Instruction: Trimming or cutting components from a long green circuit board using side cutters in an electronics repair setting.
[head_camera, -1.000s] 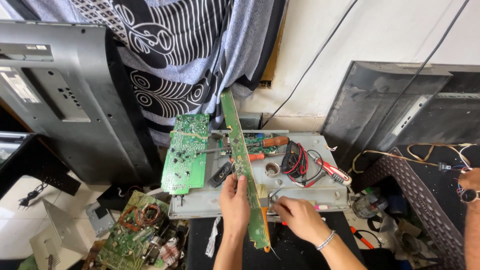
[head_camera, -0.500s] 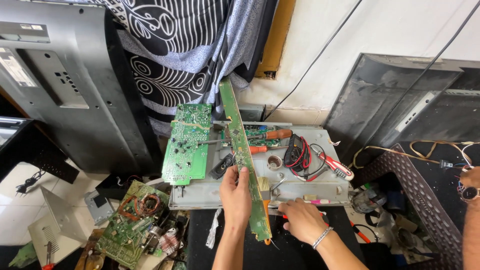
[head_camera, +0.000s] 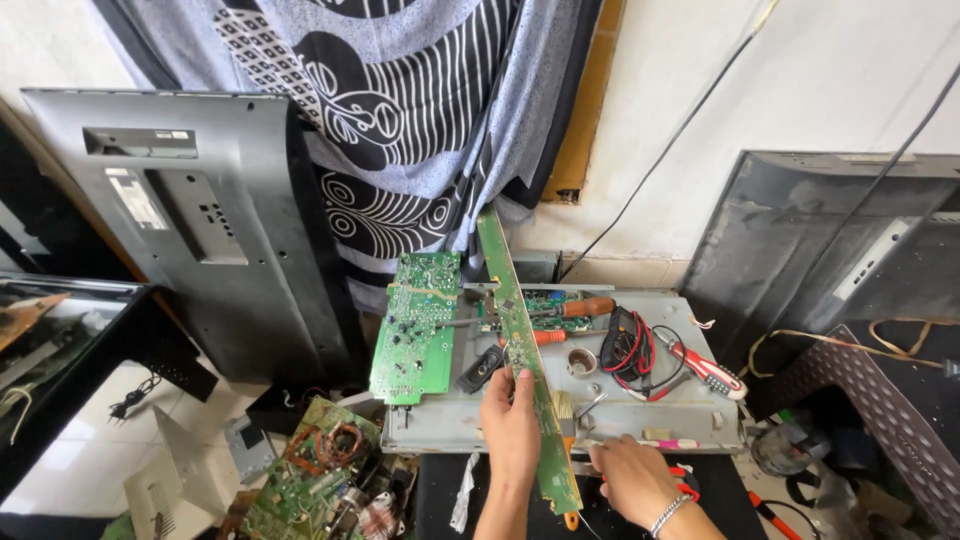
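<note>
My left hand (head_camera: 511, 423) grips a long narrow green circuit board (head_camera: 520, 345) near its middle and holds it on edge above a grey metal chassis (head_camera: 440, 428). The strip runs from the curtain down past the chassis's front edge. My right hand (head_camera: 630, 481), with a bracelet on the wrist, rests palm down at the chassis's front edge, right of the strip; whether it holds anything is hidden. A wider green circuit board (head_camera: 416, 327) leans on the left of the chassis.
Orange-handled screwdrivers (head_camera: 585, 308), a multimeter with red and black leads (head_camera: 628, 345) and a red tool (head_camera: 702, 368) lie on the chassis. Grey television back panels (head_camera: 200, 230) stand left and right. Loose boards and parts (head_camera: 310, 485) litter the floor.
My right hand has slid down and back toward the chassis's front edge. My left hand keeps its grip on the narrow board, which stays in about the same pose.
</note>
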